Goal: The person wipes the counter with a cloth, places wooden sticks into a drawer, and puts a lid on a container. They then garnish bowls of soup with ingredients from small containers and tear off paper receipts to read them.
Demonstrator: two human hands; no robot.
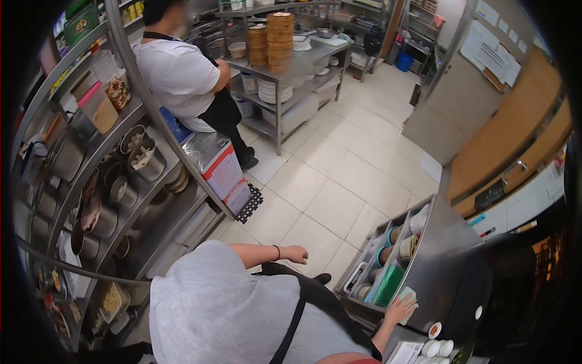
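My right hand [398,310] presses a pale green cloth [408,303] onto the steel counter [445,261] at the lower right, just beside a green box [388,285] in the counter's sectioned rack. Away from the counter, my left hand [295,254] hangs over the tiled floor with a dark band at its wrist. Its fingers look curled in, and no object shows in them. Small white cups [431,348] and a small round dish with orange food [434,330] stand close to my right hand.
Shelves with metal pots [147,160] and food tubs line the left. A co-worker [176,73] in a white shirt stands at the upper left, near a steel table [279,76] with bamboo steamers [280,42]. A red-edged box [221,167] sits by the shelf post.
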